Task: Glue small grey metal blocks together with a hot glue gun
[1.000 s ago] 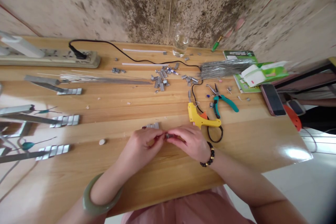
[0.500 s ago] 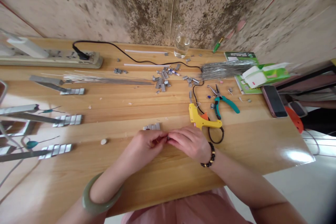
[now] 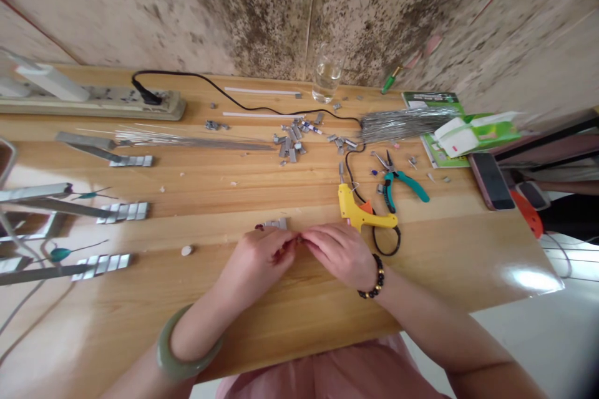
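My left hand [image 3: 259,259] and my right hand [image 3: 341,254] meet fingertip to fingertip over the front of the wooden table [image 3: 196,299]. Both are closed in a pinch around something tiny that the fingers hide. Just behind my left hand lies a short row of small grey blocks [image 3: 279,224], partly covered by that hand. Beyond my right hand rests a yellow hot glue gun [image 3: 349,204] with an orange trigger. Pliers with teal handles [image 3: 406,186] lie to its right.
Grey pieces [image 3: 292,143] are heaped mid-table, with thin wires [image 3: 196,142] to their left and a wire bundle [image 3: 402,124] to the right. A glass of water [image 3: 326,81] stands by the wall. Grey block assemblies [image 3: 122,212] lie left; a phone [image 3: 491,181] is at right.
My left hand has turned slightly at the wrist, its forearm shifting a little to the right. The fingertips of both hands stay together, and the dark bit between them is now less visible.
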Motion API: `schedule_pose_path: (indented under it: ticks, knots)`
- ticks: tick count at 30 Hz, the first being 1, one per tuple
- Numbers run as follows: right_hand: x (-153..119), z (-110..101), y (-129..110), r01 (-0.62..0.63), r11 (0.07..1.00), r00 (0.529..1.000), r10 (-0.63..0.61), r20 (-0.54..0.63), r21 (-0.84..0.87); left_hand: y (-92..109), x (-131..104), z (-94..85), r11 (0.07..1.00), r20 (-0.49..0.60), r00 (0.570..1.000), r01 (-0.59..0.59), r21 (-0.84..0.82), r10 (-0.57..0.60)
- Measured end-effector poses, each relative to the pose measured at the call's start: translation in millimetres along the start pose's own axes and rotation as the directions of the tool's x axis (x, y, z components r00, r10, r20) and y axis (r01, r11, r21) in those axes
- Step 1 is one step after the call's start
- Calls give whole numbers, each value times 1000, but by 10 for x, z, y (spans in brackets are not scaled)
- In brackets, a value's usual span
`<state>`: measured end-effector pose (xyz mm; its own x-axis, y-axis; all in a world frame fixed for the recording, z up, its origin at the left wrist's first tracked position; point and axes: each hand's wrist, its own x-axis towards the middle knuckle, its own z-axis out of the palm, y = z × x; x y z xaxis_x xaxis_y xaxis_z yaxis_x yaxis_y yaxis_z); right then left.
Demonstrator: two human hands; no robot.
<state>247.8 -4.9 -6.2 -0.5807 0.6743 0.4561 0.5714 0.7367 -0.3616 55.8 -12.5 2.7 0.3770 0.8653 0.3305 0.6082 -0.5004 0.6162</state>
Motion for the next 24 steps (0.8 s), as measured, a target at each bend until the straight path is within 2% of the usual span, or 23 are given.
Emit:
schedule_pose_path:
  ticks: [2,5,8,10,12,14,17,20,24]
  knots:
    - [-8,13,-3,-24,999,1000,25,-18,34,-11,1,-2,1000,-17,1000,12,-22,-12]
    - [-7,35,1,-120,977,990,130,-48,177,-41,-11,-14,988,-43,990,129,-83,-133]
    - [9,41,8,-241,903,961,273,-41,354,-69,-24,-32,955,-64,963,249,-164,-262]
    - [19,41,10,-303,848,939,343,-15,435,-73,-26,-41,934,-34,956,278,-223,-292]
    - [21,43,9,-339,806,922,387,1,486,-65,-20,-40,937,23,967,251,-241,-253]
    - [14,51,7,-352,785,915,403,11,511,-53,-9,-32,965,43,985,170,-202,-164]
    - [-2,60,4,-343,791,924,381,31,506,-43,9,-27,992,-28,999,36,-117,-40]
    - [-5,52,2,-325,809,935,353,37,489,-43,25,-42,995,-116,989,-96,-22,93]
    - [2,46,3,-297,826,943,333,10,479,-41,25,-40,966,-77,975,-192,171,208]
